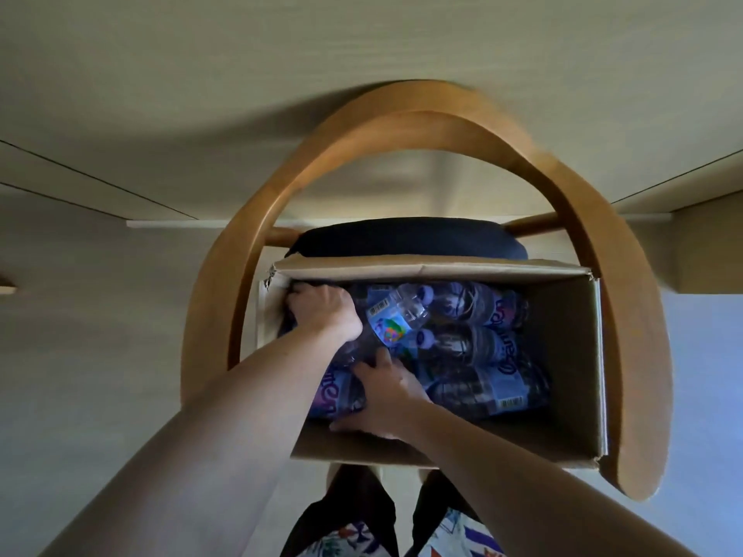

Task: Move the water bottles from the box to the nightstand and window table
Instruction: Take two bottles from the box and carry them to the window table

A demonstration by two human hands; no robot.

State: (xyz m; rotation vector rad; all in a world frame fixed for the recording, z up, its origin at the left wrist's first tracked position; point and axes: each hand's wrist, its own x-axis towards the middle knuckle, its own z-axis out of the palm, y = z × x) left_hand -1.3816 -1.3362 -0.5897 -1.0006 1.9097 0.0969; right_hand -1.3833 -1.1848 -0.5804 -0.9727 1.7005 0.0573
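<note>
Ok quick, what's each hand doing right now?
Left hand: in the box, fingers curled over the bottles; grip hidden, cannot tell.
Right hand: open, resting flat on bottles.

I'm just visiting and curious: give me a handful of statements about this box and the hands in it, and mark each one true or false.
1. The brown cardboard box sits on a wooden chair with a curved backrest. True.
2. The clear plastic water bottles with blue labels stand upright in the box. False: they lie on their sides.
3. Both the left hand and the right hand reach into the box. True.
4. The box is empty. False: several bottles lie inside.
5. The chair's seat cushion is white. False: it is dark.
</note>
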